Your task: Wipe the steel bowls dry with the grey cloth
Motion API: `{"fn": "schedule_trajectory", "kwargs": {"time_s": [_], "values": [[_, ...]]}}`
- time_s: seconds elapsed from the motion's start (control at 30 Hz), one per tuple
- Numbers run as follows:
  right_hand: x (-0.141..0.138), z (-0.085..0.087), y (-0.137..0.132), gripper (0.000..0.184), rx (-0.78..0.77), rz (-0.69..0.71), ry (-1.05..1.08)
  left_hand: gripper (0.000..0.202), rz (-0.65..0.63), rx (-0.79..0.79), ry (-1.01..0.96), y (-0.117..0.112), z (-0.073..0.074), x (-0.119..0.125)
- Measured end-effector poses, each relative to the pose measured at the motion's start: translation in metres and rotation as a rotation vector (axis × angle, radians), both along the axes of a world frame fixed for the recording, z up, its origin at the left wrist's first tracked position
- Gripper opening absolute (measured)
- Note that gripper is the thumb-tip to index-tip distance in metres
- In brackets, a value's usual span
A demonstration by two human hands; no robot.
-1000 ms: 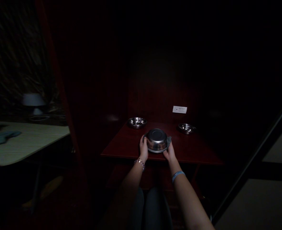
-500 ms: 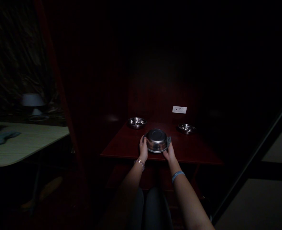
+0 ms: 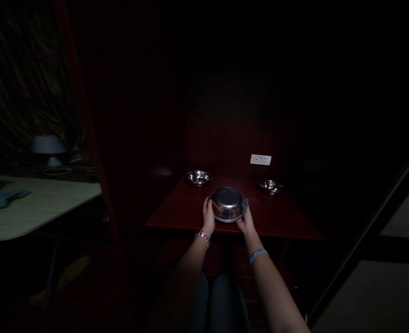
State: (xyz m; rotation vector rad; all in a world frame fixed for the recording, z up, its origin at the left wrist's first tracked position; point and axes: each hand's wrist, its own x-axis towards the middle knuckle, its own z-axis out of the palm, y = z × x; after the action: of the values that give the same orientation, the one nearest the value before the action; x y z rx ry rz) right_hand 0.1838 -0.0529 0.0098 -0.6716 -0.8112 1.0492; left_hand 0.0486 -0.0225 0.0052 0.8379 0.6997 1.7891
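A shiny metal bowl point(image 3: 227, 203), turned bottom up, is held between my two hands over the front part of a dark red desk point(image 3: 176, 212). My left hand point(image 3: 208, 216) grips the bowl's left rim, thumb on the near side. At the right rim, my right hand point(image 3: 246, 221) is closed on the bowl with a grey-green cloth point(image 3: 245, 204) pressed against its side. Two more metal bowls stand upright behind: one bowl point(image 3: 198, 178) at the back left, another bowl point(image 3: 270, 187) at the back right.
A white power socket point(image 3: 260, 159) is on the back panel. Left of the dark red partition stands a pale table point(image 3: 62, 194) with a cloth point(image 3: 6, 200) on it; a white lamp point(image 3: 50, 145) is behind. The room is very dark.
Almost nothing differs. Both hands keep hold of the upturned bowl and the cloth in the same place; the view has shifted very slightly.
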Motion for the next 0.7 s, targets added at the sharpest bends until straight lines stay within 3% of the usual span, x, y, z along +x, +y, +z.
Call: {"fn": "schedule_trajectory", "kwargs": {"time_s": [0.7], "values": [[0.0002,-0.0024,0.0011,0.039,0.009,0.013,0.115,0.041,-0.017,0.034,0.011,0.0037,-0.0039,-0.0003]]}}
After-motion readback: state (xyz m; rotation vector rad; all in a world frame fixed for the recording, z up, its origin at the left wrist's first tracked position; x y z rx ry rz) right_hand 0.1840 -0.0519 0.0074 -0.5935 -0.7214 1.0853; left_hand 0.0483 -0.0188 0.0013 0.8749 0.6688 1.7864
